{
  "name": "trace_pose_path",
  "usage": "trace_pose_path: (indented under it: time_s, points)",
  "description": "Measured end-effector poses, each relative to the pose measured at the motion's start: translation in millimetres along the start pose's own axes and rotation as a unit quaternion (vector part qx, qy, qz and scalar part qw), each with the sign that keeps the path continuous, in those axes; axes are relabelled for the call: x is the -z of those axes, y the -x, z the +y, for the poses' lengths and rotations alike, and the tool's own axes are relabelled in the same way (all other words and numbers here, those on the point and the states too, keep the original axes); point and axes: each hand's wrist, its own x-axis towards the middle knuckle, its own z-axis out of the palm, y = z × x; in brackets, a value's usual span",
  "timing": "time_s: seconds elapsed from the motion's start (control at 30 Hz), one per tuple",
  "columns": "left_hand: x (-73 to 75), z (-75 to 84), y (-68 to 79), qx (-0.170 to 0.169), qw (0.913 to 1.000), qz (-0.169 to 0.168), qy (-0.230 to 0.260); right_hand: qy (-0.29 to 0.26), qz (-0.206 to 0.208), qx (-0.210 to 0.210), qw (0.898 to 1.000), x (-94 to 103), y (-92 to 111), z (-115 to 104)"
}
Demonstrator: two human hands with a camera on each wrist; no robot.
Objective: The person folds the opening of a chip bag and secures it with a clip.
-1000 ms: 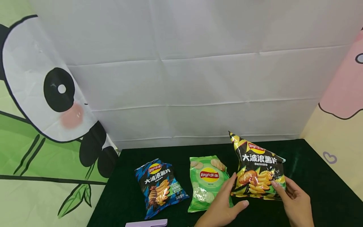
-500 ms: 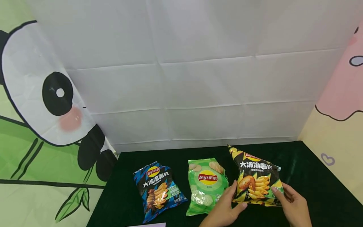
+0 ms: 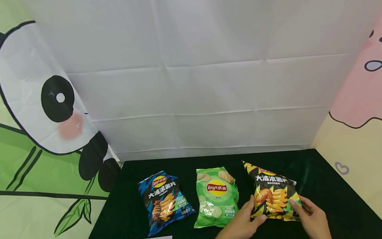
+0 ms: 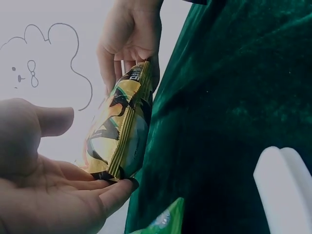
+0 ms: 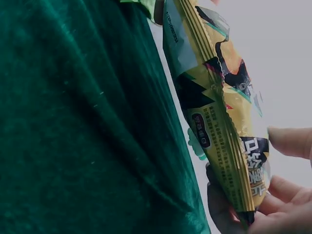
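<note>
A black and yellow chip bag [image 3: 274, 196] stands tilted at the right of the dark green table. My right hand [image 3: 313, 215] grips its lower right corner, thumb on the front and fingers behind. At its left side, my left hand [image 3: 243, 220] touches the bag with extended fingers, its thumb held away from the front. The left wrist view shows those fingers [image 4: 105, 190] under one end of the bag. A green chip bag [image 3: 216, 199] lies just left of the left hand, and farther left lies a blue chip bag [image 3: 165, 203].
Dark green cloth [image 3: 331, 186] covers the table, which meets a white curtain [image 3: 191, 129] at the back. A pale flat object [image 3: 162, 237] barely shows at the front edge. A white, long object [image 4: 285, 190] stands out in the left wrist view.
The black and yellow bag has come down and leans back more, both hands staying at its sides. The whole head view has shifted slightly. The green and blue bags stay put.
</note>
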Motion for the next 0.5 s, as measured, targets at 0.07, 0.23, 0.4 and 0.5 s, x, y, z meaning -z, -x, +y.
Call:
trace_pose_path:
  time_s: [0.07, 0.23, 0.4, 0.5]
  points:
    - [-0.5, -0.8, -1.2, 0.010, 0.9999, -0.003, 0.001, 0.007, -0.020, -0.003, 1.000, 0.0, -2, 3]
    - [-0.2, -4.8, -3.2, 0.032, 0.9994, -0.013, 0.004, 0.018, -0.049, -0.008, 0.999, -4.1, -4, 7]
    - [0.5, -8.5, -4.8, 0.022, 0.9989, -0.036, 0.021, 0.030, -0.046, -0.002, 0.998, -6.0, -5, 7]
    - [1.3, -10.6, -4.2, 0.021, 0.9983, -0.048, 0.027, 0.047, -0.055, 0.004, 0.997, -5.5, -5, 7]
